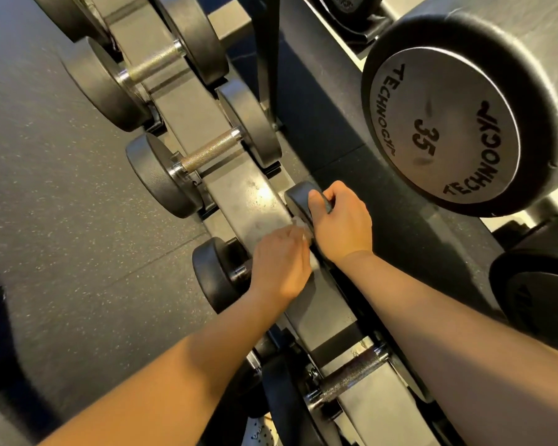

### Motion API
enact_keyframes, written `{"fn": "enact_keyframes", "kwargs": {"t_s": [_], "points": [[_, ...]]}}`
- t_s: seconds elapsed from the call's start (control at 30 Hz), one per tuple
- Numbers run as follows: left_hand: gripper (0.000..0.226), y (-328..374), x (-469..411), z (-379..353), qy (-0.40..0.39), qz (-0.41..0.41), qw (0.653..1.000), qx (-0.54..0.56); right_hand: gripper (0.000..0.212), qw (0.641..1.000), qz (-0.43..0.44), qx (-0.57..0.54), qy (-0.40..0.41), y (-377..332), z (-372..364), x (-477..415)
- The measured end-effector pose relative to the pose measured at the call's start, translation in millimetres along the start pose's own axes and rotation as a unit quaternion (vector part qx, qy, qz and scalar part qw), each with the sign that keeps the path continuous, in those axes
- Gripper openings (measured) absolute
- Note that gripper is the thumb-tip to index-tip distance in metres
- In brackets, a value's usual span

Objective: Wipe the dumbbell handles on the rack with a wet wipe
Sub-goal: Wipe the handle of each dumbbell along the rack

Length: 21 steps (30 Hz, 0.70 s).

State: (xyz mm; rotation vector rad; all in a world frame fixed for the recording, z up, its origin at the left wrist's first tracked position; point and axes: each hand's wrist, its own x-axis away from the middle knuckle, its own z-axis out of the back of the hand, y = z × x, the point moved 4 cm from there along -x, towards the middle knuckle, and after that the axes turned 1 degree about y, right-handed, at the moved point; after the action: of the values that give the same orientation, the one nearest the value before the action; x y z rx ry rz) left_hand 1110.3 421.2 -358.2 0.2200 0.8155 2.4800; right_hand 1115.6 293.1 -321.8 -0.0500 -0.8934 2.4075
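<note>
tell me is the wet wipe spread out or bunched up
Bunched up: only a small crumpled white bit of the wet wipe pokes out of the gripping left hand; the rest is hidden.

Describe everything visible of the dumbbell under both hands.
The dumbbell has two black, rubbery-looking round heads. It lies across the grey rack. The right hand grips its far head. The left hand covers the handle, with a white wet wipe peeking out. Of the handle, only a metal collar shows.
</note>
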Motion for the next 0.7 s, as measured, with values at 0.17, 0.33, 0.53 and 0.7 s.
{"fn": "enact_keyframes", "kwargs": {"t_s": [0.17,0.33,0.53,0.7], "points": [[0.031,-26,-43,-5,-0.208,0.221,0.936,0.179,0.033,1.0,-0.001,0.001,0.004,0,-1,-1],[0.035,-45,-44,-9,-0.37,0.38,0.779,0.335,0.032,1.0,-0.009,0.012,0.013,-1,0,-1],[0.034,-35,-26,10,-0.171,0.128,0.977,-0.02,0.03,1.0,-0.013,0.007,0.012,0,-1,-1],[0.015,-37,-9,42,-0.111,0.03,0.984,-0.135,0.032,1.0,-0.018,-0.001,0.0,1,0,-1]]}}
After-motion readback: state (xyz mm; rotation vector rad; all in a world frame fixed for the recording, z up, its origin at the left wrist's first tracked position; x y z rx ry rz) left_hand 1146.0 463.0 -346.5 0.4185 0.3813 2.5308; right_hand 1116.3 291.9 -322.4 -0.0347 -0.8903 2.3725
